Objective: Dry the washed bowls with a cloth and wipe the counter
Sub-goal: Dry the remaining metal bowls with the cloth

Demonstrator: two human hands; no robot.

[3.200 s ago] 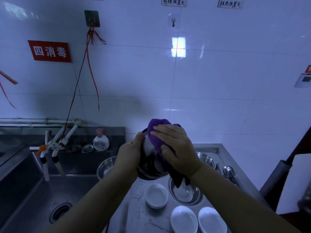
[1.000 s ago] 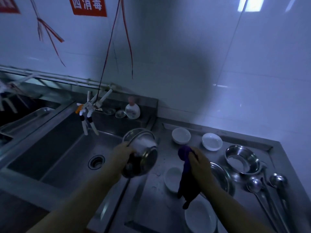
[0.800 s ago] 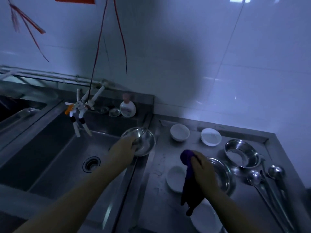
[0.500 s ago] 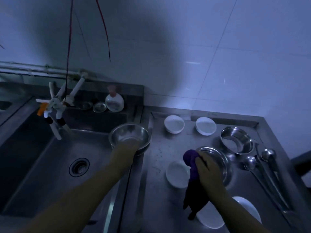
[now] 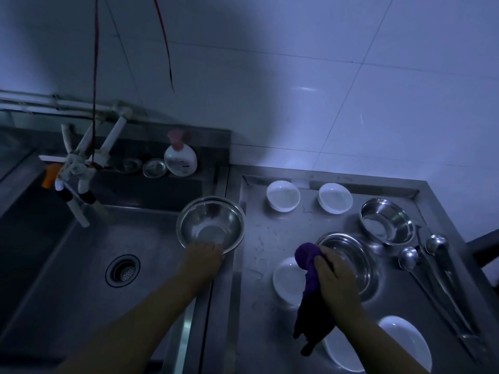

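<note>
Fingers (image 5: 213, 249) of left hand (image 5: 201, 259) curled over near rim of steel bowl (image 5: 210, 225), at sink's (image 5: 81, 255) right edge; right hand (image 5: 334, 279) closed round purple cloth (image 5: 310, 290), its tail hanging above white bowls. Best done by settling that bowl flat, clear of the edge, before releasing. Then second steel bowl (image 5: 348, 263), just right of cloth, likely next. Droplets visible on counter (image 5: 264, 238) between, not yet wiped.

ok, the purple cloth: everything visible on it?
The purple cloth looks soft and dark, bunched into a rounded wad at the top with a limp tail hanging toward the camera. The right hand grips it beside the rim of the steel bowl. Its tail hangs in front of two white bowls.
</note>
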